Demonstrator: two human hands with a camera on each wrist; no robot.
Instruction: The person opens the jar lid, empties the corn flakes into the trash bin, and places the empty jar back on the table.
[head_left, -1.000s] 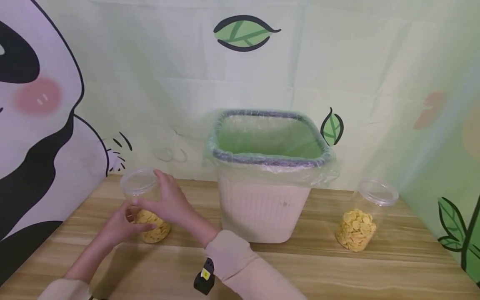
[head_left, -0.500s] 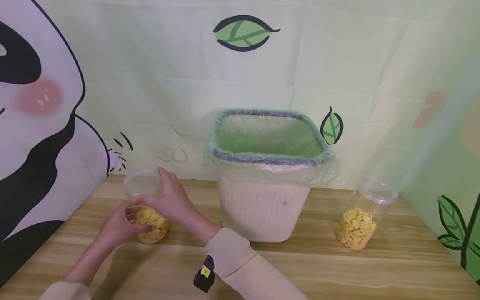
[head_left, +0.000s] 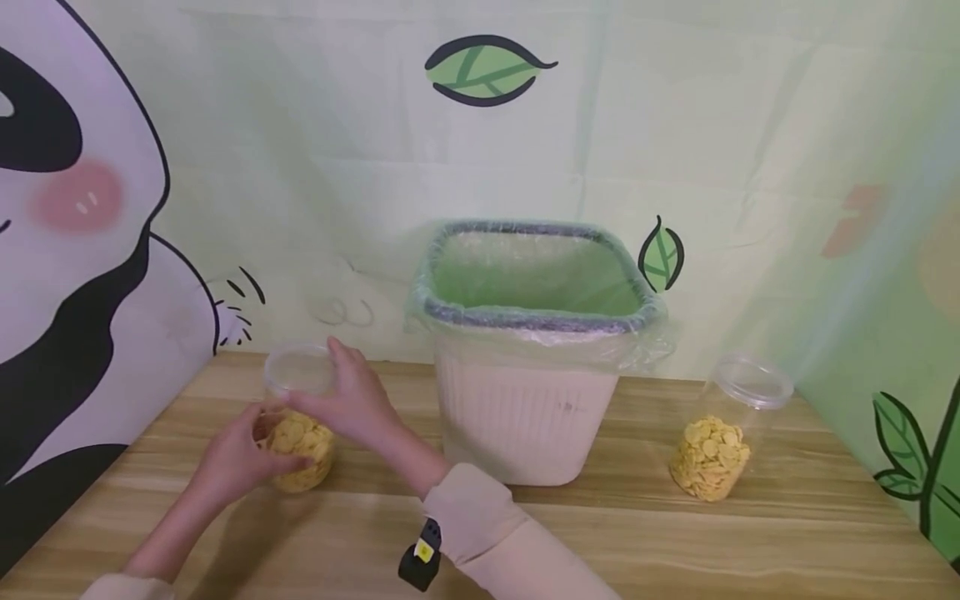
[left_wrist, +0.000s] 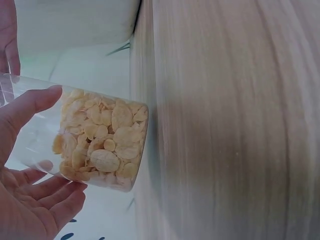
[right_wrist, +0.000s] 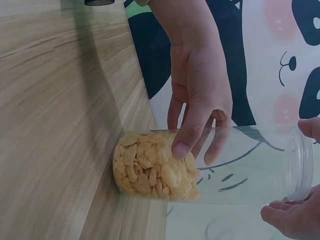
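Note:
A clear plastic jar (right_wrist: 240, 172) about half full of yellow corn flakes (left_wrist: 100, 135) is at the left of the wooden table, its base right at the tabletop. My left hand (head_left: 236, 458) holds the jar's body, thumb in front and fingers behind, as the left wrist view shows. My right hand (head_left: 356, 400) grips the top of the same jar, thumb and fingers spread on either side of the clear lid (right_wrist: 301, 165). Much of the right hand lies outside the right wrist view. A second lidded jar (head_left: 712, 454) with corn flakes stands at the right, untouched.
Between the two jars stands a pale bin (head_left: 525, 417), lined with a thin translucent bag folded over its dark rim. A cloth backdrop (head_left: 360, 108) with a panda and leaves hangs behind the wooden table (head_left: 637, 550).
The held jar's top has swung a little to the right in the head view, so it stands straighter. My right hand has moved along with it; the left hand has barely shifted.

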